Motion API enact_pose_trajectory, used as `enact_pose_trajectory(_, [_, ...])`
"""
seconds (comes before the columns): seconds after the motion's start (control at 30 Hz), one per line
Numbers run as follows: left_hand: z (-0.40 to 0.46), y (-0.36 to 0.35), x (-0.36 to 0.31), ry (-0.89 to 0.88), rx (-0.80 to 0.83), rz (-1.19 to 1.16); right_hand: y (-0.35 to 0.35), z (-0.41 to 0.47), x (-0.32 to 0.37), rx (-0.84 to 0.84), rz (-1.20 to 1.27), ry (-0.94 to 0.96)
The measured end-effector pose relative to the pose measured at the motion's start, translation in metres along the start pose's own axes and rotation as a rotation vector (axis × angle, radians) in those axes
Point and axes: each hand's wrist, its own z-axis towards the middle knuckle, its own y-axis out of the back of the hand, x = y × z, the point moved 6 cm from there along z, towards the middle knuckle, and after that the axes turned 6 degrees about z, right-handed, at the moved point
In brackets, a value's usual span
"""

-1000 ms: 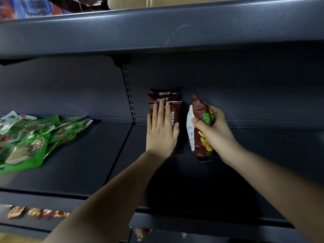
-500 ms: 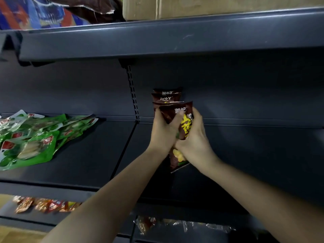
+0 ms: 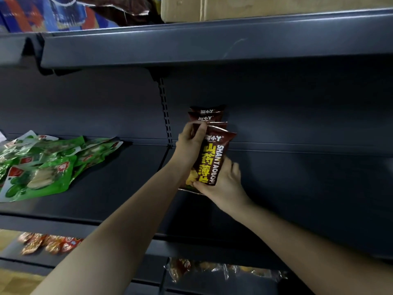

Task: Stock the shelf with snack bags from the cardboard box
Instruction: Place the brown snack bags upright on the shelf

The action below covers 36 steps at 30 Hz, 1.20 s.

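On the middle shelf [image 3: 297, 188], head view, against the back panel just right of the slotted upright [image 3: 164, 116]: a row of brown snack bags [image 3: 205, 116] standing upright, one behind another, tops overlapping.
Front brown bag [image 3: 212, 160]: upright, tilted slightly, yellow lettering facing out, touching the row behind it.
Left hand [image 3: 189, 143]: fingers curled over the top left corner of the front brown bag, thumb pinching its upper seal.
Right hand [image 3: 223, 184]: fingers wrapped round the bag's lower end from the right, thumb across its bottom front.
Left end of the same shelf: a loose heap of green snack packets [image 3: 42, 167], lying flat and overlapping, well apart from the brown row.
Upper shelf [image 3: 212, 45]: cardboard box [image 3: 255, 7] at its front edge, right of centre; blue packets [image 3: 42, 13] and a dark bag toward the left.
Lower shelf [image 3: 212, 250], left part: small red-orange packets [image 3: 49, 243], blurred.
Below it, centre: clear-wrapped packets [image 3: 223, 269], contents unclear.
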Motion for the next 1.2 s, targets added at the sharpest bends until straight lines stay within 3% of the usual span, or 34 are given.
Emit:
enact_pose_trajectory(0.13, [-0.006,0.000,0.026,0.078,0.010,0.113,-0.014,0.006,-0.003,0.019,0.139,-0.032])
enact_pose_trajectory(0.33, [-0.024,-0.005,0.064,0.007,0.170,0.178,-0.012,0.018,-0.013,0.148,0.161,-0.037])
enact_pose_trajectory(0.6, [-0.012,-0.002,0.067,0.015,0.011,0.164,-0.003,0.026,-0.005,0.134,0.174,0.064])
enact_pose_trajectory(0.87, [0.012,0.001,0.102,0.116,0.005,0.336,-0.018,0.039,-0.024,0.191,0.023,-0.080])
enact_pose_trajectory(0.97, [-0.002,0.002,0.073,0.045,-0.022,0.454,-0.021,0.044,-0.031,0.188,0.021,-0.086])
enact_pose_trajectory(1.1, [-0.016,0.007,0.031,-0.220,-0.226,0.442,-0.026,0.049,-0.039,0.188,-0.011,-0.088])
enact_pose_trajectory(1.2, [-0.010,-0.006,0.020,-0.223,-0.261,0.452,-0.031,0.050,-0.039,0.163,0.021,-0.076])
